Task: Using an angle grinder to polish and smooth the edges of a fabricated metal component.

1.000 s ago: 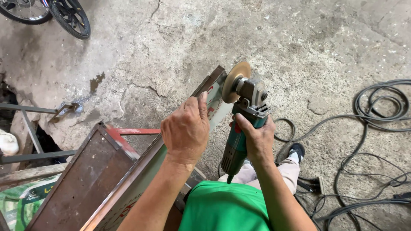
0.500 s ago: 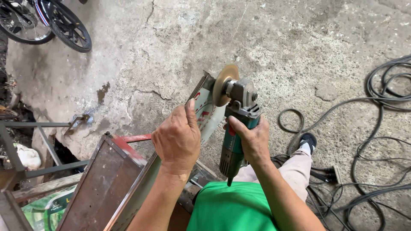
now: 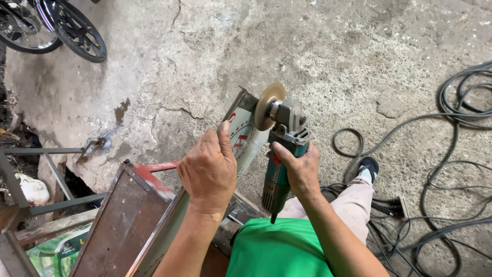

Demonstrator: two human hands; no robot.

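Right hand (image 3: 302, 172) is gripping the green angle grinder (image 3: 281, 154), disc at the top end of the metal angle bar (image 3: 241, 131), left hand (image 3: 207, 169) closed around that bar, best keeping the thumb clear and the bar braced.

A metal frame (image 3: 241, 134) is held at centre by the left hand (image 3: 209, 169). A grinder (image 3: 282, 149) is gripped by the right hand (image 3: 300, 172) just right of it, disc (image 3: 269, 105) set against the frame's far end. A box (image 3: 120, 220) is placed left of the frame. Cables (image 3: 451, 154) are spread on the floor (image 3: 333, 46) to the right. Wheels (image 3: 56, 25) are seen far left.
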